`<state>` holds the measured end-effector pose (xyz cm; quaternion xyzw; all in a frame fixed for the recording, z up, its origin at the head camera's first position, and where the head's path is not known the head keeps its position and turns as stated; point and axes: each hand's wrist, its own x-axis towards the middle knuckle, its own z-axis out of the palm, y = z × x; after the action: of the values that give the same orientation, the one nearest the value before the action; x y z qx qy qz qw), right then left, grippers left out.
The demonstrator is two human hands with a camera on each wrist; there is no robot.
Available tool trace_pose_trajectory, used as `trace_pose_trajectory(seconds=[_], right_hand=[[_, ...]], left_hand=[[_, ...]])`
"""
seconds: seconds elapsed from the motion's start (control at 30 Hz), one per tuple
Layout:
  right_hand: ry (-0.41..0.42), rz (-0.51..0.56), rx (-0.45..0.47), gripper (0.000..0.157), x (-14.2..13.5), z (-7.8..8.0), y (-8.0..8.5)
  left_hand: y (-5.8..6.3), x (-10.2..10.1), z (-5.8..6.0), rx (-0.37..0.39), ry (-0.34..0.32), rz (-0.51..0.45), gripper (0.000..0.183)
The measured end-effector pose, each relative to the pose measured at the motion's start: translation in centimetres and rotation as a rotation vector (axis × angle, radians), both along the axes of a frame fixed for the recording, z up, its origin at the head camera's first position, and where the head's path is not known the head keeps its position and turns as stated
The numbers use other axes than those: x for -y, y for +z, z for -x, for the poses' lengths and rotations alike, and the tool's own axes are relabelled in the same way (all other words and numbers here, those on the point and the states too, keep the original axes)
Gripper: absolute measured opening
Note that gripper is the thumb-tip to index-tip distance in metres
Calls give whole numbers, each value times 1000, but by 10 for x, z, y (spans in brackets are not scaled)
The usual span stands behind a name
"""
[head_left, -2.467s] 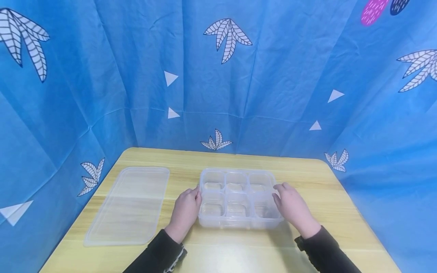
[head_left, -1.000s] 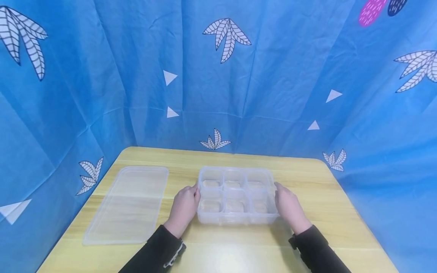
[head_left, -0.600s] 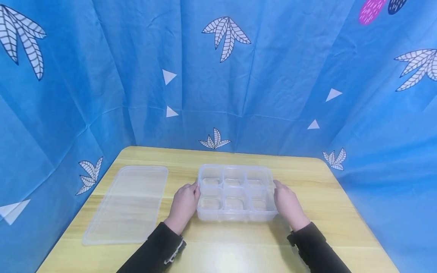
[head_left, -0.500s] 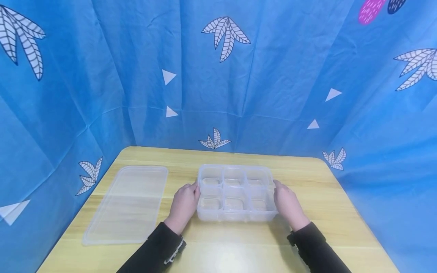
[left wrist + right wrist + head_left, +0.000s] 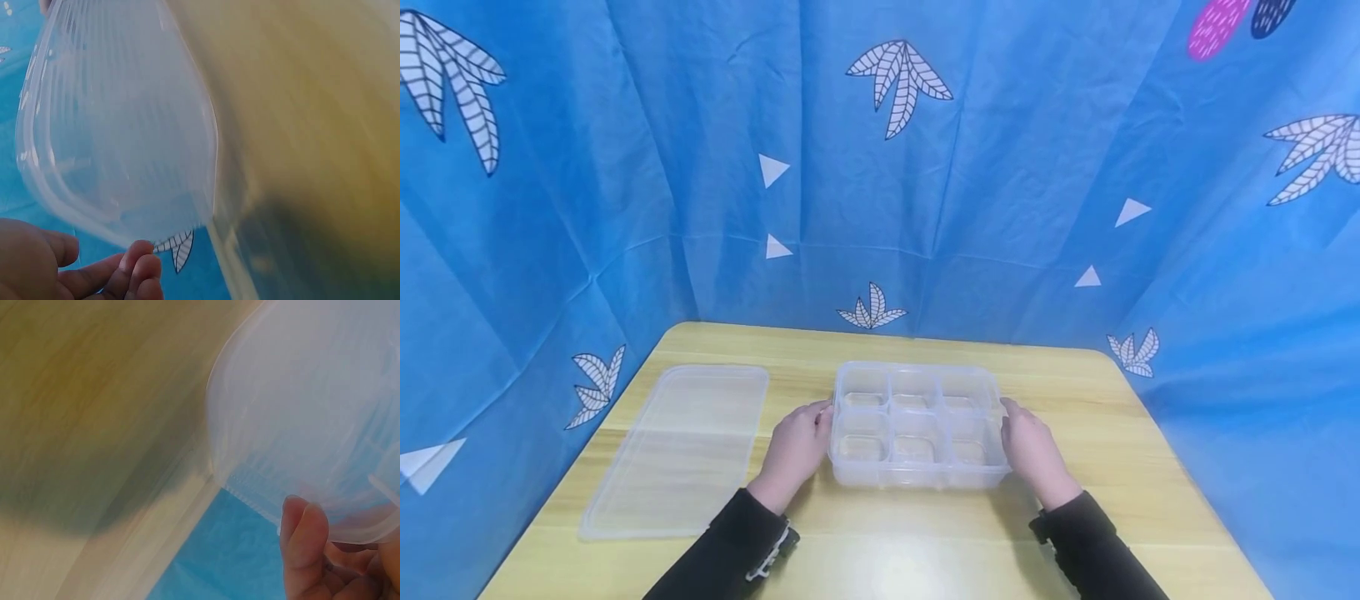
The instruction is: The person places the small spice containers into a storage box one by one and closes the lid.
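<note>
A clear plastic divided storage box (image 5: pixel 917 475) with several compartments sits on the table, its top uncovered. At its left end is my left hand (image 5: pixel 797 450), fingers loosely bent. In the left wrist view the left thumb and fingertips (image 5: pixel 140 265) are apart, just off the box's rim. My right hand (image 5: pixel 1033 450) holds the box's right end. The right wrist view has its fingertips (image 5: pixel 303 528) against the end wall, just under the rim. The compartments look empty. A flat clear lid (image 5: pixel 685 454) lies to the left of the left hand.
The light wood table (image 5: pixel 910 533) has rounded back corners. Blue patterned cloth (image 5: pixel 865 192) hangs behind it and along both sides. Dark sleeves (image 5: pixel 1097 542) cover both forearms.
Both hands came to grip the box's ends and it shifted slightly back. Since half a second ago the left hand has loosened and moved a little left; the right hand and box have stayed put.
</note>
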<state>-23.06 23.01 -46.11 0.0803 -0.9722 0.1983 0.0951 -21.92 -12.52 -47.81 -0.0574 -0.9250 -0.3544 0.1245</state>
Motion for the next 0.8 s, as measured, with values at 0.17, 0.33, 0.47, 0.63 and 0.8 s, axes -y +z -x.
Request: trace_pose_trajectory(seconds=[0.17, 0.33, 0.47, 0.63, 0.8], right_hand=[[-2, 6, -5, 40, 0, -1, 0], [-3, 6, -14, 40, 1, -1, 0], [-3, 3, -13, 40, 2, -2, 0], [-6, -3, -4, 40, 3, -1, -1], [-14, -12, -12, 39, 2, -1, -2]], left_hand=[[6, 21, -1, -19, 17, 81, 34], [16, 50, -3, -45, 54, 140, 32], [21, 78, -4, -60, 94, 171, 33], [24, 115, -8, -80, 152, 234, 33], [23, 152, -12, 45, 198, 332, 39]])
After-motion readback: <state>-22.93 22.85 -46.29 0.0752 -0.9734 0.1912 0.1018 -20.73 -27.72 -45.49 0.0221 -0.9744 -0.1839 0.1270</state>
